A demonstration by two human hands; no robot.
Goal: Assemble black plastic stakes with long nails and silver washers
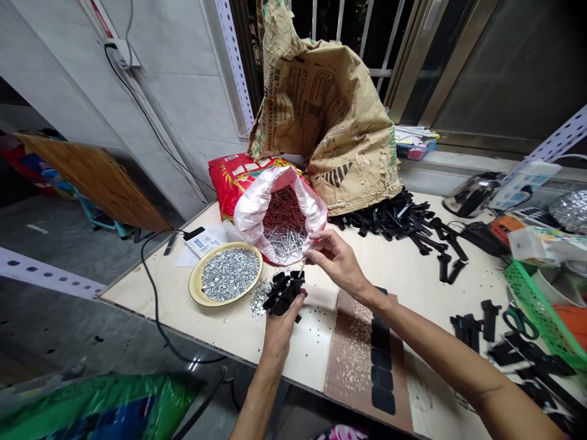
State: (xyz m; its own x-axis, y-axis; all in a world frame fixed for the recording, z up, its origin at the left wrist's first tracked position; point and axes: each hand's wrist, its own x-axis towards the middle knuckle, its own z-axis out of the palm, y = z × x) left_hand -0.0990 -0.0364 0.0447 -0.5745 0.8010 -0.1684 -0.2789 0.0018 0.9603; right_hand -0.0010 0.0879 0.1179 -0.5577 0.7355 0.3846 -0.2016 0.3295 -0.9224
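My left hand point(280, 327) is closed around a bunch of black plastic parts point(280, 294) above the table's front edge. Between the thumb and fingers of my right hand point(337, 263) is a thin silver metal pin point(301, 267), pointing down at the top of one black part. Whether its tip is inside that part I cannot tell. Just behind my hands, an open white-lined bag point(251, 205) holds many long reddish and silver pins point(285, 227). To the left stands a yellow bowl point(195, 292) full of small metal washers point(230, 274), with more washers point(260, 299) spilled beside it.
A large brown paper sack point(355, 146) leans at the back, with a heap of black parts point(398, 223) before it. Black pads point(381, 366) lie on a brown board point(342, 366). At right are scissors point(521, 322), a green basket point(545, 311) and a kettle point(474, 194).
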